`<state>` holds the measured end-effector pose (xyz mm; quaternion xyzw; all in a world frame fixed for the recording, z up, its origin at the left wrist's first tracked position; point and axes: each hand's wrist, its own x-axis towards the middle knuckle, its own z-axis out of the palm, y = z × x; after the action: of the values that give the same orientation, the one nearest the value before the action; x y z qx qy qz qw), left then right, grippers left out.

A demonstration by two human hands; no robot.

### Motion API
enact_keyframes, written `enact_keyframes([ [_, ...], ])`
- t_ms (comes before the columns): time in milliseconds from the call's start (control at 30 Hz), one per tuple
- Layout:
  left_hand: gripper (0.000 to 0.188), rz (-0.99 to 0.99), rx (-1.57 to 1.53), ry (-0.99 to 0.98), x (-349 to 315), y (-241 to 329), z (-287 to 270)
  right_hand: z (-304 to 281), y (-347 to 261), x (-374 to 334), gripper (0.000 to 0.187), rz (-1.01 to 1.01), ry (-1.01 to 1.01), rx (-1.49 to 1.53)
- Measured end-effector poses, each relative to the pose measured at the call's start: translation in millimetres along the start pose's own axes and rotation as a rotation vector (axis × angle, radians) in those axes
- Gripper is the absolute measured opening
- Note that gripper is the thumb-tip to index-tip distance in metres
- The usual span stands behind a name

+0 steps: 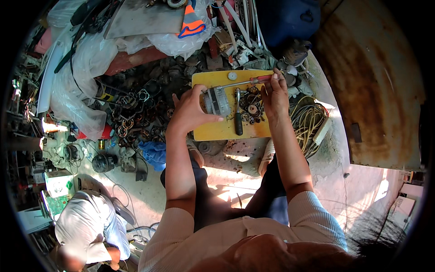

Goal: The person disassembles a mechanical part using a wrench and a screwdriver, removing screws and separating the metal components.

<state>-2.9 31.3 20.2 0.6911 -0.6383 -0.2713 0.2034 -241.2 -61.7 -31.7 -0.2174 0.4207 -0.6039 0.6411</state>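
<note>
A ribbed, silver-grey metal housing [217,102], like that of a small motor, rests on a yellow board [206,132]. My left hand [188,111] grips it from the left, thumb along the near side and fingers behind. In my right hand [276,97] is a screwdriver [261,79] with a red handle, held nearly level. Its shaft points left and its tip meets the far upper edge of the housing. Just right of the housing lies a ratchet wrench [238,119] with a black handle. Beside that is a pile of small dark metal parts [252,106].
A small pale disc [232,75] sits at the board's far edge. Coiled yellowish cables [309,124] lie to the right. Dark coils and scrap parts [131,113] heap up on the left, near a blue cloth [154,154]. Another person [90,217] bends over at lower left.
</note>
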Motion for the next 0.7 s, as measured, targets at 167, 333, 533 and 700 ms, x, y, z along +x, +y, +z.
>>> enact_keyframes([
  [167, 0.097, 0.007, 0.022, -0.004, 0.6, -0.1, -0.7, 3.5, -0.6, -1.5, 0.034, -0.075, -0.073, 0.056],
  [333, 0.095, 0.029, 0.03, 0.001, -0.8, -1.0, -1.3, 13.1, -8.1, -7.8, 0.034, 0.014, 0.063, -0.032],
  [533, 0.095, 0.04, 0.052, 0.0, 0.9, 1.7, -0.5, -7.5, 0.7, 4.8, 0.037, -0.028, -0.033, 0.02],
  [700, 0.1, 0.004, 0.041, -0.011, 0.3, -1.3, -1.2, 7.4, -3.8, -10.4, 0.04, -0.034, -0.057, -0.024],
])
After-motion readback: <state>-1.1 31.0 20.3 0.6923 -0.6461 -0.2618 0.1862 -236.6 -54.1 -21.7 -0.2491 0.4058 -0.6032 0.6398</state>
